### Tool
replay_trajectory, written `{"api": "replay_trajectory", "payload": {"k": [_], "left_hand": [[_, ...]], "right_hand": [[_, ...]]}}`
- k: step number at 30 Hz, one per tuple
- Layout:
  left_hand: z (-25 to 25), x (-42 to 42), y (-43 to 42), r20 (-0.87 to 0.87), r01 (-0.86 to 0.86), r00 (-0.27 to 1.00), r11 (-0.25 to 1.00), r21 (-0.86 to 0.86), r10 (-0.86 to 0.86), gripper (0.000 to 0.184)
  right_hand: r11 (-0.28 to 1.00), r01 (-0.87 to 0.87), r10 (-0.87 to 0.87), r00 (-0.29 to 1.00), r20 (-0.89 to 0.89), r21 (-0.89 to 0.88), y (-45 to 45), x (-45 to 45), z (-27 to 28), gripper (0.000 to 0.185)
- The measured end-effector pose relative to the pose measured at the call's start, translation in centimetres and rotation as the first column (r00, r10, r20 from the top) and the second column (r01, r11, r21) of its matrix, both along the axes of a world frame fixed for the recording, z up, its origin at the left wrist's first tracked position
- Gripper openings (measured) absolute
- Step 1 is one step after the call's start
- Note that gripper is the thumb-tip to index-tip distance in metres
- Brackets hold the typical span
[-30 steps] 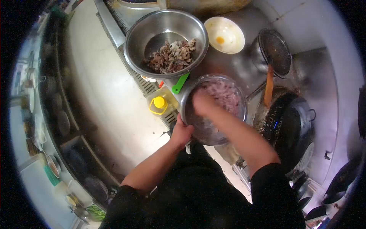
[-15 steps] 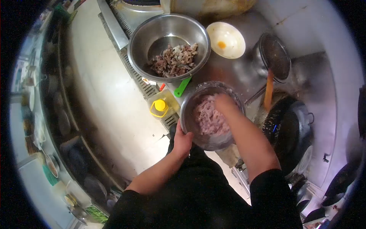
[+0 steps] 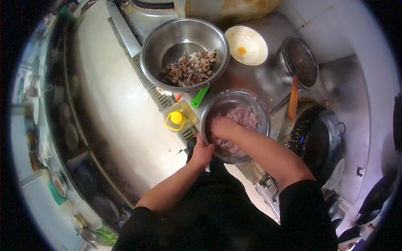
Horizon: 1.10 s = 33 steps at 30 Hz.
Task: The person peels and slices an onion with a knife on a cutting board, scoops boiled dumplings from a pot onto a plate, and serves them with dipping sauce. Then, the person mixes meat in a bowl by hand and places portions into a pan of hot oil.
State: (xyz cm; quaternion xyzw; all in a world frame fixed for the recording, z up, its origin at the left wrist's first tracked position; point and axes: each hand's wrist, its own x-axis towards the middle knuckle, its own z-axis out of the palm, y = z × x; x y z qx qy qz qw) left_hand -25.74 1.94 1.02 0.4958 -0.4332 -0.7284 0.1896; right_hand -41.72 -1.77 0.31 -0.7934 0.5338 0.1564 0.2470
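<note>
Since the earlier frame, the right hand (image 3: pixel 222 127) has been moved across the small metal bowl (image 3: pixel 228 100), closer to the left hand (image 3: pixel 202 154). Pink meat (image 3: pixel 245 117) is held in that bowl and touched by the right hand, but its fingers are hidden, so how they are set cannot be told. The bowl's rim is pinched by the left thumb and fingers. Brown meat scraps (image 3: pixel 193 69) are held in the big bowl (image 3: pixel 167 39) just beside.
</note>
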Motion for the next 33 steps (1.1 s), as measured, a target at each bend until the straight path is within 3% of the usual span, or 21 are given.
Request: {"api": "replay_trajectory", "payload": {"k": [1,3,5,6,8,9,11,13,15,17,19,21,23,25,27,28,29,31,32,33], "left_hand": [[0.2,-0.1,0.2,-0.016,-0.054,0.998,0.996,0.07,0.055,0.067],[0.1,-0.1,0.5,-0.024,-0.111,0.993,0.984,0.14,0.115,0.068],[-0.7,0.0,0.9,-0.138,-0.226,0.959,0.96,0.163,0.249,0.067],[-1.0,-0.1,1.0,-0.143,-0.225,0.958,0.96,0.167,0.25,0.067],[-1.5,-0.2,0.9,-0.138,-0.235,0.949,0.93,0.281,0.282,0.066],[-1.4,-0.3,1.1,-0.137,-0.24,0.948,0.928,0.286,0.288,0.066],[-1.1,-0.5,0.8,-0.12,-0.217,0.958,0.935,0.28,0.258,0.065],[-1.0,-0.4,-0.4,-0.101,-0.168,0.976,0.966,0.198,0.191,0.065],[-0.5,-0.2,-1.6,-0.082,-0.119,0.988,0.985,0.126,0.13,0.065],[0.3,0.3,-2.6,-0.107,-0.135,0.976,0.911,0.39,0.191,0.067],[-0.6,0.6,-1.5,-0.153,-0.162,0.963,0.933,0.323,0.22,0.068],[1.0,-0.1,-0.8,-0.115,-0.16,0.974,0.951,0.264,0.196,0.067],[0.8,-0.8,-0.4,-0.089,-0.131,0.983,0.957,0.258,0.158,0.066],[-0.3,-1.1,-0.2,-0.061,-0.106,0.99,0.962,0.253,0.125,0.065],[-2.4,-0.4,-0.5,-0.133,-0.111,0.982,0.979,0.169,0.135,0.065],[0.5,-0.6,-1.4,-0.161,-0.152,0.964,0.937,0.316,0.211,0.063],[0.2,-0.4,-1.1,-0.165,-0.144,0.965,0.936,0.322,0.205,0.063],[-0.7,0.0,-0.8,-0.12,-0.157,0.975,0.961,0.228,0.188,0.063],[2.4,-0.4,-0.9,-0.064,-0.164,0.979,0.939,0.301,0.192,0.066],[2.1,-0.6,-0.3,-0.059,-0.162,0.98,0.94,0.299,0.188,0.066]], "right_hand": [[0.974,0.195,-0.183,0.976,-0.115,0.112,-1.5,-0.2,1.2,0.027],[0.954,0.3,-0.29,0.927,-0.238,0.007,-3.3,-2.8,-0.4,0.029],[0.633,0.768,-0.774,0.627,-0.087,-0.099,-1.9,-5.2,-2.0,0.039],[0.634,0.767,-0.773,0.627,-0.093,-0.102,-1.3,-5.3,-1.2,0.039],[0.334,0.927,-0.942,0.323,-0.09,-0.171,0.0,-5.4,1.0,0.05],[0.34,0.925,-0.94,0.328,-0.094,-0.169,-0.2,-4.9,1.7,0.05],[0.436,0.897,-0.895,0.44,0.066,-0.07,-1.2,-3.0,2.4,0.058],[0.864,0.5,-0.501,0.866,0.014,-0.06,-0.5,-0.4,0.0,0.057],[0.976,0.2,-0.205,0.977,0.06,0.084,2.3,1.2,3.3,0.053],[0.973,0.21,-0.219,0.971,0.092,0.097,5.5,-1.0,5.3,0.044],[0.972,0.212,-0.223,0.967,0.126,0.097,6.1,-3.2,5.0,0.037],[0.88,0.443,-0.453,0.891,-0.019,-0.173,4.4,-5.9,2.3,0.032],[0.761,0.648,-0.646,0.756,0.105,0.02,0.0,-4.5,3.7,0.035],[0.838,0.538,-0.533,0.843,0.072,-0.094,-0.5,-0.8,2.3,0.033],[0.894,0.314,-0.275,0.948,0.163,-0.318,4.3,0.7,0.8,0.037],[0.919,0.265,-0.2,0.951,0.235,-0.291,6.6,-0.1,0.9,0.037],[0.919,0.27,-0.208,0.951,0.229,-0.287,7.7,-1.8,1.7,0.037],[0.935,0.344,-0.322,0.925,-0.2,0.085,7.9,-4.8,3.4,0.051],[0.935,0.343,-0.321,0.926,-0.198,0.087,6.8,-5.5,3.1,0.051],[0.869,0.451,-0.471,0.88,-0.063,-0.203,5.6,-6.2,2.5,0.046]]}}
